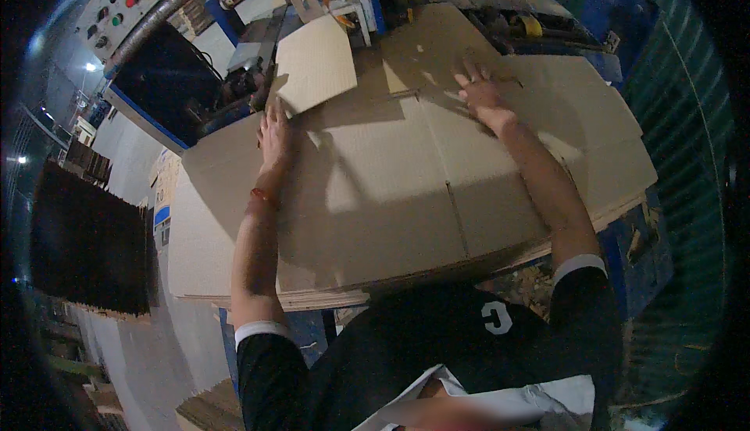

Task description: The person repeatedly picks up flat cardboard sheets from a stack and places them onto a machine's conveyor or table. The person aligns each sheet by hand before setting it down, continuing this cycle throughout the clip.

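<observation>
A stack of flat brown cardboard box blanks [367, 173] lies in front of me, with slots and crease lines across the top sheet. My left hand [275, 138] rests at the far left part of it, fingers stretched forward beside the lower corner of a raised cardboard flap [316, 64]. Whether those fingertips touch the flap, I cannot tell. Farther right, my right hand [486, 103] is open, its fingers spread over the cardboard near a raised brown panel [437, 44] that leans into the machine [363, 5].
A control panel [117, 9] with coloured buttons stands at the far left above a metal bar. Machine rollers [531, 26] sit at the back right. A dark cardboard pile [94, 236] stands on the left floor. Green corrugated sheeting [691, 197] closes off the right side.
</observation>
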{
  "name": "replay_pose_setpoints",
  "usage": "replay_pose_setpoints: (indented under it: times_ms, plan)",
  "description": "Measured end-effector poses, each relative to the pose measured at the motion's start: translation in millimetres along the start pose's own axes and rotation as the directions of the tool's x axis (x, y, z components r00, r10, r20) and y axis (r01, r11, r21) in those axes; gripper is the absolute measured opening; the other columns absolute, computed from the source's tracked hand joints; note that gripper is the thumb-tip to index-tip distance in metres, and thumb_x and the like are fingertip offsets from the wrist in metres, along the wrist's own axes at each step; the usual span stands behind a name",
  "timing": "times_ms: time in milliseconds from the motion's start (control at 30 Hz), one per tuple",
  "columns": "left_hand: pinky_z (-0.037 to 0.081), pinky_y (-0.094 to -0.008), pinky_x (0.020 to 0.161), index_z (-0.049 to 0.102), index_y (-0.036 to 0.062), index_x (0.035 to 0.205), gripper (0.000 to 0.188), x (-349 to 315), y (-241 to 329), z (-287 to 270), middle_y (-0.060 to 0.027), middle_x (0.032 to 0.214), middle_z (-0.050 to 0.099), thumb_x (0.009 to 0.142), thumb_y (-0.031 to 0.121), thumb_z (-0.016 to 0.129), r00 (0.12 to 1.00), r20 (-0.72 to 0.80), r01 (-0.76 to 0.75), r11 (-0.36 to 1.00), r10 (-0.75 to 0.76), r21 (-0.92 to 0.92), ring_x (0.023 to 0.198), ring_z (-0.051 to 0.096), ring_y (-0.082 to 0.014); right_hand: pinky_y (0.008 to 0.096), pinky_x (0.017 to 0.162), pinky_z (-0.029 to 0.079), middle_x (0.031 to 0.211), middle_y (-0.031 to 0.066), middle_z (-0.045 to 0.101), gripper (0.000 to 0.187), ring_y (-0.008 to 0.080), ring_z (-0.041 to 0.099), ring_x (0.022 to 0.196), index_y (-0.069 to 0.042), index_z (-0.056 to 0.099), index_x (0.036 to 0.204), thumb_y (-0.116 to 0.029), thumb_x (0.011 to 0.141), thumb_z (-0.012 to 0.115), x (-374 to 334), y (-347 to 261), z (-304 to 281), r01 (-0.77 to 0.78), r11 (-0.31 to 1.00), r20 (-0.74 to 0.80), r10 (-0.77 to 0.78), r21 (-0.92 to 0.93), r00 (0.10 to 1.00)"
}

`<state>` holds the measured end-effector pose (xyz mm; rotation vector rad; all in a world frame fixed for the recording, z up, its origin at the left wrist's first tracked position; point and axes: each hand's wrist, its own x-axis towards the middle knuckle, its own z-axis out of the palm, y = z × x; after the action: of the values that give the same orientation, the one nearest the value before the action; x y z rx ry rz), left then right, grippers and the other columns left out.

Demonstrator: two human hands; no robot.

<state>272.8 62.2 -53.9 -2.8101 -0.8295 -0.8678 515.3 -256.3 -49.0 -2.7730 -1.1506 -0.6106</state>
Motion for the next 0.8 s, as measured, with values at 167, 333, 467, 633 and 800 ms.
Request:
replay_pose_setpoints:
  times_ms: [167, 333, 467, 633, 800]
  plan:
    - [0.034, -0.0405, 0.1, 0.033, -0.0012, 0.134, 0.065, -63.2, -36.4, -56.9, -0.0224, 0.13, 0.043, 0.079, 0.015, 0.063, 0.996, -0.037, -0.084, 0.94, 0.076, -0.331, 0.119, 0.043, -0.036, 0.0401, 0.104, 0.031, 0.137, 0.0164, 0.038, 0.053, 0.0344, 0.038, 0.124, -0.012, 0.044, 0.13, -0.024, 0.08, 0.06, -83.9, 11.1, -65.4, 0.154, 0.918, 0.208, -0.242, 0.365, 0.948]
    - [0.034, -0.0355, 0.099, 0.032, -0.0067, 0.133, 0.069, -207.1, -121.0, -127.9, -0.0263, 0.13, 0.043, 0.084, 0.031, 0.063, 0.726, -0.211, 0.619, 0.756, -0.655, -0.213, 0.12, 0.043, -0.0341, 0.0372, 0.102, 0.032, 0.135, 0.0188, 0.041, 0.058, 0.031, 0.04, 0.123, -0.001, 0.041, 0.13, -0.029, 0.083, 0.06, -218.5, 102.5, -85.4, -0.529, 0.76, -0.031, 0.581, 0.378, 0.813]
    - [0.033, -0.039, 0.1, 0.031, -0.0054, 0.134, 0.073, -262.9, -135.5, -128.5, -0.0281, 0.131, 0.04, 0.082, 0.035, 0.063, 0.505, -0.159, 0.774, 0.527, -0.848, -0.351, 0.122, 0.04, -0.0377, 0.039, 0.1, 0.033, 0.134, 0.0205, 0.041, 0.059, 0.0325, 0.044, 0.119, 0.003, 0.041, 0.129, -0.032, 0.086, 0.058, -290.0, 162.1, -53.5, -0.653, 0.385, -0.005, 0.864, 0.652, 0.504]
    - [0.03, -0.0432, 0.102, 0.032, -0.0027, 0.135, 0.076, -242.1, -116.6, -126.8, -0.028, 0.134, 0.037, 0.082, 0.043, 0.061, 0.555, -0.128, 0.812, 0.569, -0.822, -0.132, 0.124, 0.035, -0.0411, 0.0345, 0.098, 0.034, 0.134, 0.0174, 0.041, 0.066, 0.0251, 0.044, 0.118, 0.005, 0.036, 0.132, -0.036, 0.086, 0.058, -292.4, 186.2, -20.8, -0.596, 0.457, -0.118, 0.847, 0.66, 0.519]
    - [0.03, -0.0446, 0.102, 0.031, -0.0029, 0.135, 0.074, -224.1, -100.8, -148.4, -0.0278, 0.133, 0.038, 0.082, 0.038, 0.062, 0.588, -0.1, 0.758, 0.59, -0.803, -0.278, 0.121, 0.038, -0.0418, 0.0383, 0.095, 0.038, 0.128, 0.0164, 0.045, 0.047, 0.0284, 0.046, 0.114, 0.003, 0.045, 0.125, -0.02, 0.085, 0.058, -288.5, 190.8, -34.3, -0.112, 0.072, -0.034, 0.951, 0.991, 0.307]
